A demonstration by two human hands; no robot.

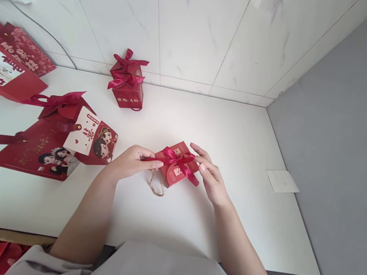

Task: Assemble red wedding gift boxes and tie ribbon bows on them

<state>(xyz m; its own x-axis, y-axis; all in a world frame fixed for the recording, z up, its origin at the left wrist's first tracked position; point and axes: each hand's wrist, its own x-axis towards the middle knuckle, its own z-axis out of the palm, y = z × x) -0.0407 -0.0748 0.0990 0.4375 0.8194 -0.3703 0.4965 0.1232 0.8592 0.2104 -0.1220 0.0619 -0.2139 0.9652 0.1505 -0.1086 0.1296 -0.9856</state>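
A small red gift box (173, 179) with gold characters and a gold cord handle lies on the white table (240, 138) in front of me. A red satin ribbon (179, 159) is tied in a bow on top of it. My left hand (131, 162) pinches the left end of the ribbon between thumb and fingers. My right hand (210, 176) touches the bow's right side with its fingertips, fingers partly stretched out.
Two finished red boxes with bows (127, 81) stand at the back by the marble wall. Flat red cartoon-printed boxes and ribbons (58, 141) lie at the left, more red bags (3, 60) at the far left. A white paper slip (282, 181) lies right. A grey wall bounds the right side.
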